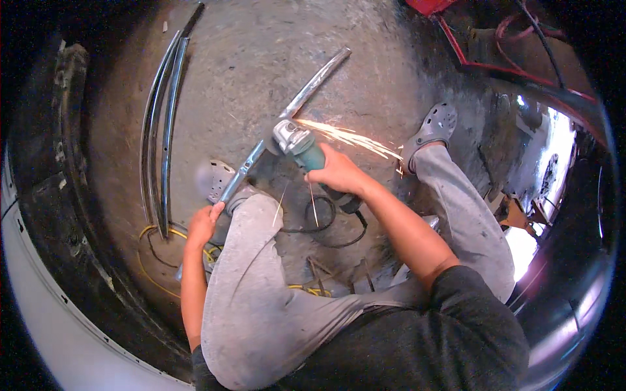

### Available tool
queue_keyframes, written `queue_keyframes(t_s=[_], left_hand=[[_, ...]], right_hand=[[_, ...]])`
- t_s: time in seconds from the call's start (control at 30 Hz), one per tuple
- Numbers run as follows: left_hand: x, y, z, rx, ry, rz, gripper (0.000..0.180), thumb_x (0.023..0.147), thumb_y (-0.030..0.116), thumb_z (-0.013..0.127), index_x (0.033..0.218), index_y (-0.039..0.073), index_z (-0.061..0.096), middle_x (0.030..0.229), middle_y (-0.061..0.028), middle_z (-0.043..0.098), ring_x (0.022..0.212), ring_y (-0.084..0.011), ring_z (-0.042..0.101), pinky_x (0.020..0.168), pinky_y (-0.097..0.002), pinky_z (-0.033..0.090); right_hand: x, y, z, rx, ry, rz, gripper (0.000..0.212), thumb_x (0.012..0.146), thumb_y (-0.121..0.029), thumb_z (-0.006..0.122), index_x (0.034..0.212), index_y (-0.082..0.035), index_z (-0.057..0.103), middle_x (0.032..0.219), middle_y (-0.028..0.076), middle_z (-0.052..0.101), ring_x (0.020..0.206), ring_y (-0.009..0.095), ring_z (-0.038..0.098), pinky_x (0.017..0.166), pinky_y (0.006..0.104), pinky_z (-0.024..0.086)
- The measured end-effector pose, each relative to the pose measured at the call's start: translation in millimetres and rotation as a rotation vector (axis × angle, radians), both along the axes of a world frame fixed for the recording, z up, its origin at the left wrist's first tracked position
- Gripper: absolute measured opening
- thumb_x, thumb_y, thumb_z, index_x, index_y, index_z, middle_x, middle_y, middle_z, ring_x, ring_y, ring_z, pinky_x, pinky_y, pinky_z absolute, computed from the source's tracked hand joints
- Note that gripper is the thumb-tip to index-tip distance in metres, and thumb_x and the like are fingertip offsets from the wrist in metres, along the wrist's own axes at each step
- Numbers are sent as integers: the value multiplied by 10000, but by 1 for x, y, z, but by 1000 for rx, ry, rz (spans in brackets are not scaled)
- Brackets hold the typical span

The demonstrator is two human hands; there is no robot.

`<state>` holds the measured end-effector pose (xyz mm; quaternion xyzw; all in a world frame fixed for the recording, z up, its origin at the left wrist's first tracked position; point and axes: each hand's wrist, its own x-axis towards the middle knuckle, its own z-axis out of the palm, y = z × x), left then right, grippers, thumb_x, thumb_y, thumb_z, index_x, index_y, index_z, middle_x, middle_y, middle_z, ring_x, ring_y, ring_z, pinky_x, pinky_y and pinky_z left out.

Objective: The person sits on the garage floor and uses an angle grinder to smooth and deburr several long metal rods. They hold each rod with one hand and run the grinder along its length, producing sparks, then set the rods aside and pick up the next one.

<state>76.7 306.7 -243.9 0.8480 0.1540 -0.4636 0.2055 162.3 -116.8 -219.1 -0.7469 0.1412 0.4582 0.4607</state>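
My right hand is wrapped round the teal body of an angle grinder, its silver head pressed against a metal bar. Orange sparks stream from the contact toward the right. The bar is shiny and narrow, with holes near its lower part, and it slants from lower left to upper right; the grinder's head hides its middle. At the bar's lower end my left hand is closed on it, beside my left knee. The grinder's disc is mostly hidden.
Several long curved metal strips lie on the concrete floor at the left. A black cord loops between my legs, and a yellow cable runs at the lower left. A red metal frame stands at the far right.
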Motion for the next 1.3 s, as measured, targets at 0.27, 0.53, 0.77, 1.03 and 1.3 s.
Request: queue_keyframes(t_s=[0.27, 0.53, 0.77, 1.03, 1.3], left_hand=[[0, -9, 1, 34, 21, 23, 730, 1013, 649, 511, 934, -57, 678, 924, -332, 672, 904, -520, 634, 807, -541, 484], [-8, -9, -3, 49, -31, -27, 747, 1023, 649, 485, 978, -68, 689, 951, -351, 671, 942, -554, 625, 818, -568, 486], [-7, -24, 10, 90, -81, 17, 675, 1019, 629, 508, 1033, -15, 710, 1034, -326, 687, 1001, -539, 631, 842, -556, 495], [-6, -18, 16, -24, -47, 56, 519, 1006, 512, 627, 1033, -5, 658, 868, -245, 678, 794, -411, 626, 767, -473, 498], [-7, -22, 13, -104, -31, 190, 522, 994, 508, 643, 1057, -9, 671, 796, -134, 656, 754, -241, 612, 733, -417, 492]], right_hand=[[58, -85, -53, 36, -168, -314, 632, 766, -199, 801, 1309, -14, 536, 1012, 84, 659, 858, 173, 645, 780, 350, 536], [81, -102, -41, -10, -182, -388, 682, 742, -257, 814, 1309, -5, 530, 1012, 105, 658, 865, 195, 652, 778, 358, 537], [44, -78, -36, -14, -149, -117, 705, 730, -289, 824, 1321, -4, 567, 1115, 120, 669, 1026, 238, 638, 918, 367, 510], [99, -116, -37, -4, -104, -437, 716, 695, -274, 838, 1295, 15, 574, 1090, 146, 693, 925, 243, 678, 846, 386, 553], [67, -81, -51, -26, -174, -258, 747, 726, -270, 829, 1356, 7, 537, 1156, 124, 662, 1053, 217, 618, 953, 369, 504]])
